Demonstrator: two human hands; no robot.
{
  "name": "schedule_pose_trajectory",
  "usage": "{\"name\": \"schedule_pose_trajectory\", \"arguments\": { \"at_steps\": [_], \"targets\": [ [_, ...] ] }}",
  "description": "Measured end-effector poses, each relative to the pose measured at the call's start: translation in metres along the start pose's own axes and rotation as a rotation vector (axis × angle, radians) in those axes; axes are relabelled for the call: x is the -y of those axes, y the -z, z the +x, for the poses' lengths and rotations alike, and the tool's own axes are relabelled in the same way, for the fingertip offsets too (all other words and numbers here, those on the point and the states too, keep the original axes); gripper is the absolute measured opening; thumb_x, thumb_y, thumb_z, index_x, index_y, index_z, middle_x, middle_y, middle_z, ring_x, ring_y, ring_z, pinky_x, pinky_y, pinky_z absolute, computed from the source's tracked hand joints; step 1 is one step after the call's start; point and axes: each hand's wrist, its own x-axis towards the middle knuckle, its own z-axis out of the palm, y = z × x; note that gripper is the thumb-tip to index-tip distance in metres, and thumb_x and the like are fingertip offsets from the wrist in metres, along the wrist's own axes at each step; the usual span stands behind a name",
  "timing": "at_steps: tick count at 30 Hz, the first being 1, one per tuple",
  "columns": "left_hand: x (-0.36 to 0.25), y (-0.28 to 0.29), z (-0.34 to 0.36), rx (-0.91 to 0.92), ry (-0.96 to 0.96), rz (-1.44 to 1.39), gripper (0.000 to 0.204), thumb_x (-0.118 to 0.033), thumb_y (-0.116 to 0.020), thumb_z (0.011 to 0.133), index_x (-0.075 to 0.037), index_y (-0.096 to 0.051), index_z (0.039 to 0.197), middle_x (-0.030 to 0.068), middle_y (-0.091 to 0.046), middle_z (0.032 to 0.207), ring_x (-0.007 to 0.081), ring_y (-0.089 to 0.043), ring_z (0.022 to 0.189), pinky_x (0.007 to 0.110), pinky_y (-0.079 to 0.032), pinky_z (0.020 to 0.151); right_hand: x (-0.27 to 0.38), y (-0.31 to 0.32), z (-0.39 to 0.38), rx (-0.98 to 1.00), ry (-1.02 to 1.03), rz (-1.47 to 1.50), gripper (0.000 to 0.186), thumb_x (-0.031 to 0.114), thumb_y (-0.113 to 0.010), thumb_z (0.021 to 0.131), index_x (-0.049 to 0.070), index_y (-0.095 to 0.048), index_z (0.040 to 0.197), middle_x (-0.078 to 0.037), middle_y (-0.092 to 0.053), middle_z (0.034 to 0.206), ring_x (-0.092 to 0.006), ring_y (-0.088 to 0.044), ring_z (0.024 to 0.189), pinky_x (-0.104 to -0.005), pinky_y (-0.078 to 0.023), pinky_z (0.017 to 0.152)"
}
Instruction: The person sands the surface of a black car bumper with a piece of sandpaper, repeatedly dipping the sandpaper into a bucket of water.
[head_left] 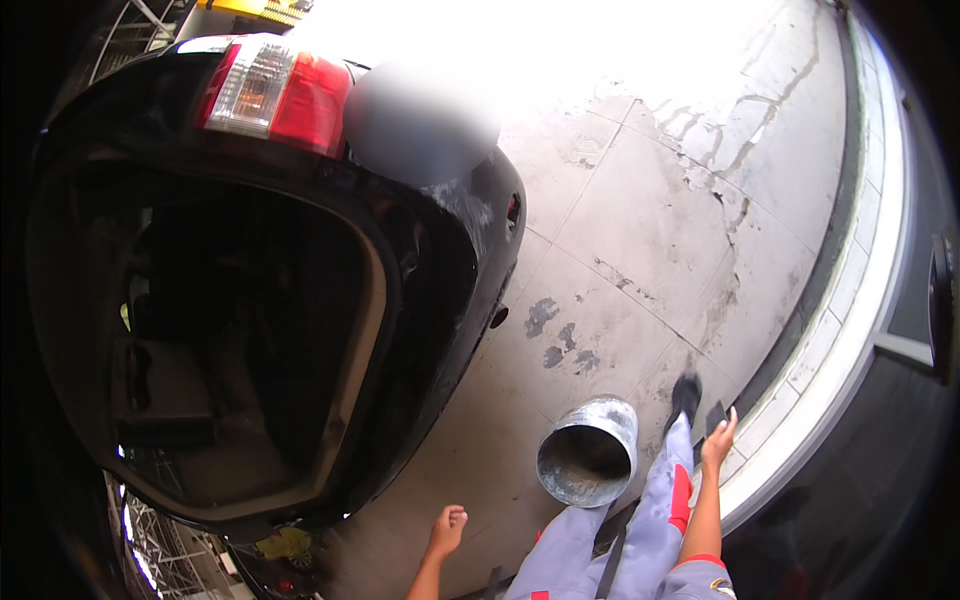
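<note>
My left hand hangs low beside the car, its fingers curled in and nothing showing in them. Out to the right, my right hand holds a small dark flat object whose kind I cannot make out. Between the hands, in front of my legs, a grey metal bucket tips its round open mouth toward me; its inside looks dusty. Neither hand touches it.
A black car with a red and clear tail light fills the left side. Pale floor tiles carry dark stains. At the right run a white curb and dark glass. My dark shoe is beyond the bucket.
</note>
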Motion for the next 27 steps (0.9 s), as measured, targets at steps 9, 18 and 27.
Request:
{"name": "schedule_pose_trajectory", "arguments": {
  "at_steps": [9, 18, 27],
  "targets": [
    [-0.333, 0.073, 0.126, -0.489, -0.386, 0.083, 0.026, -0.016, -0.065, 0.088, -0.003, -0.055, 0.109, 0.0082, -0.059, 0.095, 0.0196, -0.057, 0.084, 0.034, -0.046, 0.075, -0.059, 0.005, 0.084, 0.229, -0.255, -0.374, 0.036, 0.014, -0.036, 0.099, 0.001, -0.053, 0.127, -0.024, -0.059, 0.123, -0.0408, -0.055, 0.115, -0.0447, -0.041, 0.098],
    [-0.533, 0.126, 0.245, -0.876, -0.46, -0.198, 0.04, -0.033, -0.05, 0.101, -0.002, -0.047, 0.077, 0.0038, -0.049, 0.067, 0.012, -0.048, 0.063, 0.028, -0.043, 0.062, -0.045, 0.068, 0.147, 0.439, -0.236, -0.513, 0.032, 0.013, -0.038, 0.099, -0.001, -0.054, 0.123, -0.024, -0.059, 0.121, -0.0419, -0.054, 0.114, -0.0454, -0.041, 0.097],
    [-0.528, 0.12, 0.263, -0.94, -0.435, -0.289, 0.045, -0.042, -0.058, 0.095, -0.009, -0.037, 0.073, -0.0041, -0.036, 0.065, 0.0058, -0.038, 0.059, 0.022, -0.038, 0.054, -0.09, 0.101, 0.135, 0.58, -0.32, -0.708, 0.03, 0.015, -0.038, 0.099, 0.003, -0.054, 0.122, -0.024, -0.061, 0.118, -0.0432, -0.057, 0.11, -0.0487, -0.043, 0.092]
  ]
}}
